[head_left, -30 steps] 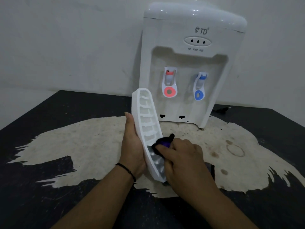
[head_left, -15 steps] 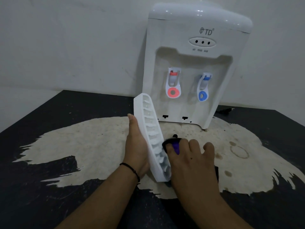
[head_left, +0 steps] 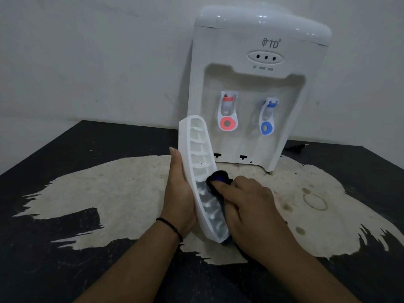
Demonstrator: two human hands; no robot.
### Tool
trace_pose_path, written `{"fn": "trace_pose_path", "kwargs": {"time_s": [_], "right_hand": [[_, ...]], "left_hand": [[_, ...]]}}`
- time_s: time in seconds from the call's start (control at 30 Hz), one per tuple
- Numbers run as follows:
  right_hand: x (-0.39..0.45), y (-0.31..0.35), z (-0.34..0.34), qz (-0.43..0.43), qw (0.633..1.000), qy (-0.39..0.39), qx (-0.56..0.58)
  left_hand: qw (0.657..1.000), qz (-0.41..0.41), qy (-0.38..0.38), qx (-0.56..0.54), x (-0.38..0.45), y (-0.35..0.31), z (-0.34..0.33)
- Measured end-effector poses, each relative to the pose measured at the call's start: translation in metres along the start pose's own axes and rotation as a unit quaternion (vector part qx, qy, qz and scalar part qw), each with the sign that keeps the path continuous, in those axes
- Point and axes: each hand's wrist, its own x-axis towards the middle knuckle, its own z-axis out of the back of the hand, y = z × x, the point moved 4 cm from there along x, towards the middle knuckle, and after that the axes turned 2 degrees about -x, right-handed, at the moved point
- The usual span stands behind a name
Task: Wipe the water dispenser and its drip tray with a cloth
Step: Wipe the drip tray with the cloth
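Since half a second ago, the right hand (head_left: 251, 206) has curled its fingers back over the cloth (head_left: 219, 177), where they had been spread, and the cloth sits a little higher along the drip tray (head_left: 197, 162); the tray's tilt and the left hand's hold are unchanged.

Desk (head_left: 65, 270): dark surface with a large pale worn patch (head_left: 120, 189) across its middle. It carries all items listed below.

Water dispenser (head_left: 258, 88): white body, standing upright near the rear edge of the desk, right of centre, against the wall. Two taps sit in the front recess, the red tap (head_left: 227, 112) on the left and the blue tap (head_left: 267, 118) on the right. A panel with three dark dots is above the recess. A dark plug (head_left: 295, 147) lies on the desk behind the dispenser's right side.

Drip tray: white, ribbed, detached from the dispenser. It is held on end in front of the dispenser's left side, above the middle of the desk, leaning with its upper end away from the person and its ribbed face turned right.

Left hand (head_left: 180, 193): flat against the back of the tray, fingers straight and pointing up, supporting it. A thin dark band (head_left: 170, 226) circles the wrist.

Right hand: fingers curled around the cloth, pressing it onto the ribbed face at mid-height.

Cloth: dark with a purple area, bunched, touching the tray.
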Motion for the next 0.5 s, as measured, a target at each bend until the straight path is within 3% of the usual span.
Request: {"fn": "trace_pose_path", "kwargs": {"time_s": [0.2,0.33,0.5], "right_hand": [[-0.001,0.010,-0.003,0.043,0.998,0.027,-0.038],[0.000,-0.002,0.000,-0.008,0.992,0.039,-0.123],[-0.008,0.018,-0.008,0.028,0.997,0.028,-0.067]], "left_hand": [[0.997,-0.040,-0.010,0.061,-0.007,-0.004,-0.004],[0.994,-0.047,-0.005,0.101,-0.008,-0.002,-0.005],[0.995,-0.066,-0.029,0.072,-0.010,-0.005,-0.003]]}}
